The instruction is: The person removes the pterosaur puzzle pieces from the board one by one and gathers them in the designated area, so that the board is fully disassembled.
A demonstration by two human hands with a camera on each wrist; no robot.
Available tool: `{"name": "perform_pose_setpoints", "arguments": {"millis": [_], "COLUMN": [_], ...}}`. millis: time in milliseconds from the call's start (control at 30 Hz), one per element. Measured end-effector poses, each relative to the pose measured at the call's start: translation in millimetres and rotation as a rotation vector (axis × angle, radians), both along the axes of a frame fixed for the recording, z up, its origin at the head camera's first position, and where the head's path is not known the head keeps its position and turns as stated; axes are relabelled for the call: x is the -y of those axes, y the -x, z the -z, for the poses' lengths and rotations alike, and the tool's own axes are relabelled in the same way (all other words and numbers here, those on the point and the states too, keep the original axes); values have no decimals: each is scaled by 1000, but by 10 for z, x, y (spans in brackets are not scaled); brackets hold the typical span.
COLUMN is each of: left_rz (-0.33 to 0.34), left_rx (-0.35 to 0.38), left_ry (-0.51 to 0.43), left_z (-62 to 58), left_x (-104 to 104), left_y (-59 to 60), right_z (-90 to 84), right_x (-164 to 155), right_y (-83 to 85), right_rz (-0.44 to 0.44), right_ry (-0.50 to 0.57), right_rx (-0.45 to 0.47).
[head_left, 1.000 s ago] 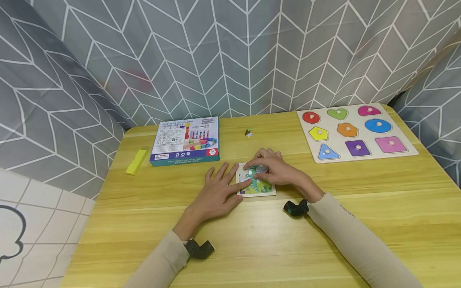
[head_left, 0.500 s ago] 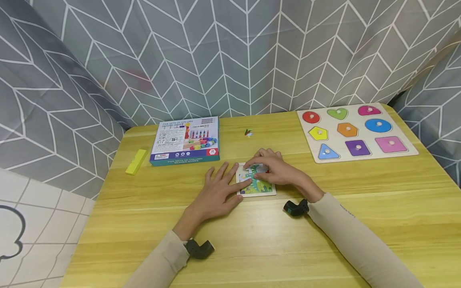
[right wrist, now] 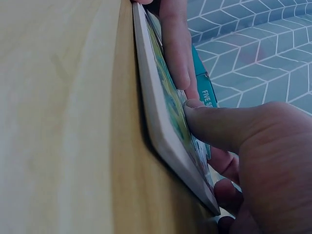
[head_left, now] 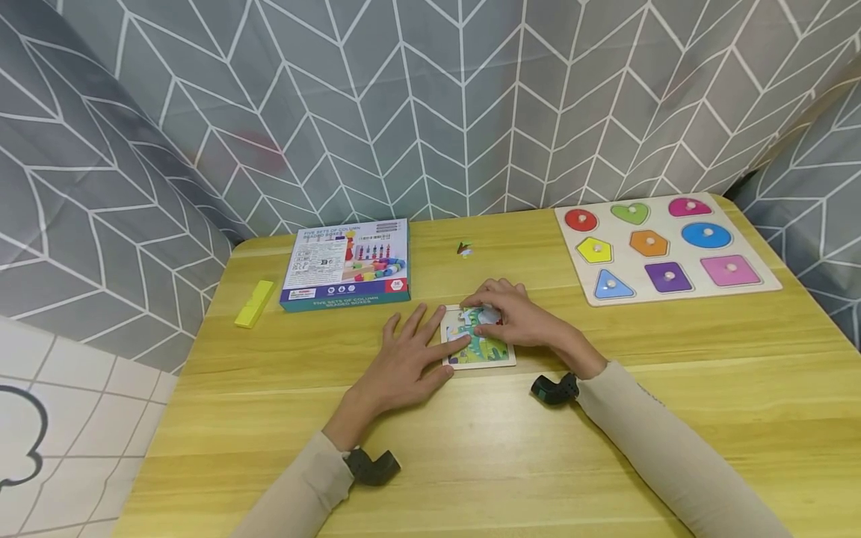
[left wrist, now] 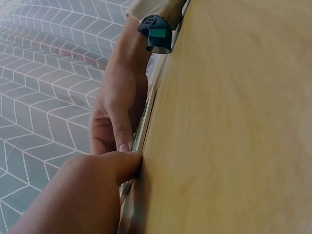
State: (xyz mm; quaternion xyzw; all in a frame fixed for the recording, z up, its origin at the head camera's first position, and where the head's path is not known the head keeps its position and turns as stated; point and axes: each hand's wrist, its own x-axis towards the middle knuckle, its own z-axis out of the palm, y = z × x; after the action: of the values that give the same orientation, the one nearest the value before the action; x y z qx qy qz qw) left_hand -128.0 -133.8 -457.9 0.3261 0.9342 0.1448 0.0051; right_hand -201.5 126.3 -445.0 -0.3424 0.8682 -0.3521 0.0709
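A small square puzzle board (head_left: 480, 351) with a green picture lies flat in the middle of the wooden table (head_left: 673, 388). My left hand (head_left: 403, 359) lies flat beside it, straight fingers touching its left edge. My right hand (head_left: 521, 320) curls over the board's far part, thumb and fingers pinching a pale puzzle piece (head_left: 489, 317) against the board. In the right wrist view my thumb (right wrist: 229, 122) presses on the board's (right wrist: 161, 117) picture face. In the left wrist view the board's thin edge (left wrist: 141, 141) runs between my left thumb (left wrist: 97, 185) and the right hand (left wrist: 119, 107).
A blue game box (head_left: 346, 263) and a yellow block (head_left: 254, 302) lie at the far left. A shape-sorting board (head_left: 662, 246) with coloured knobbed pieces sits at the far right. A tiny loose item (head_left: 464, 248) lies behind the puzzle. Grey patterned curtains surround the table.
My right hand's fingers have shifted slightly over the pale piece. The left hand and the board have stayed in place.
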Motion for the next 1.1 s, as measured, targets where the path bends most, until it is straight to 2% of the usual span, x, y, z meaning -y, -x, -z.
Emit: {"name": "perform_pose_setpoints", "arguments": {"millis": [367,1100], "left_rz": [-7,-12], "left_rx": [14,30], "left_ry": [4,-5], "left_z": [-20,-29], "left_x": [-8,-9], "left_y": [-1,-11], "right_z": [22,9], "right_x": [-9,4], "right_y": [20,21], "right_rz": [4,13], "right_ry": [35,27], "right_rx": [17,14]}}
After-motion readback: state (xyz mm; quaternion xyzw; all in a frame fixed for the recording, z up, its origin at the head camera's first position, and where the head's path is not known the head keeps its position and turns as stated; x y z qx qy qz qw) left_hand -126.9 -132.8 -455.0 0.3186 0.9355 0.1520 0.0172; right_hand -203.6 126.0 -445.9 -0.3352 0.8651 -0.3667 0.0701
